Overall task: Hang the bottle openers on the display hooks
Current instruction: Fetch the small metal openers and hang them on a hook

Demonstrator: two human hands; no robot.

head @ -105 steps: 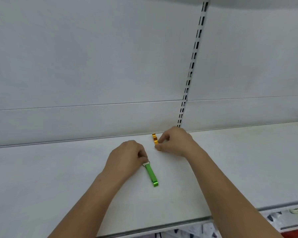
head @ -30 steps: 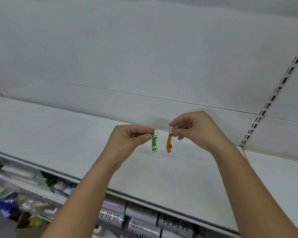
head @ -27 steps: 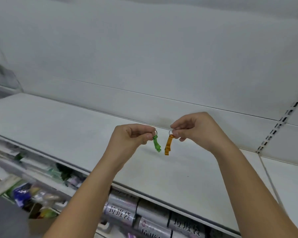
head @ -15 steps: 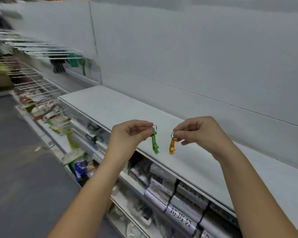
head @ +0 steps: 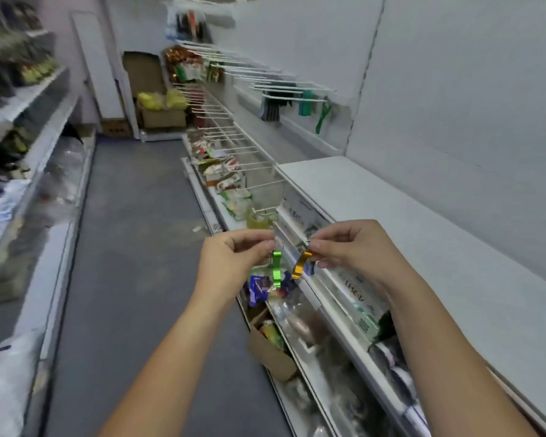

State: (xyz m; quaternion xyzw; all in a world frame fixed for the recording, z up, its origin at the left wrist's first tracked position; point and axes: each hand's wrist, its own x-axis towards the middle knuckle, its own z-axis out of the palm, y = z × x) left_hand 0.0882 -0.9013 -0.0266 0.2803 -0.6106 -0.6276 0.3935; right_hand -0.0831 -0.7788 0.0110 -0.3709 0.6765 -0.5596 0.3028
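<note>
My left hand [head: 230, 263] pinches the ring of a green bottle opener [head: 276, 269], which hangs down from my fingertips. My right hand [head: 353, 247] pinches the ring of an orange bottle opener [head: 300, 264], which dangles tilted beside the green one. Both hands are held up at chest height over the aisle, a short gap apart. Rows of white wire display hooks [head: 284, 88] jut from the wall panel further down the aisle on the right; a few dark and green items hang on the nearest upper hooks [head: 306, 104].
A white shelf [head: 407, 222] runs along my right, with packaged goods on lower shelves [head: 344, 310] beneath it. A grey aisle floor [head: 133, 247] lies ahead. Stocked shelving [head: 19, 137] lines the left side. Cardboard boxes [head: 161, 115] stand at the aisle's far end.
Both openers were picked up off the white shelf and raised. My view has swung left from the bare shelf wall to look down the aisle toward the hooks.
</note>
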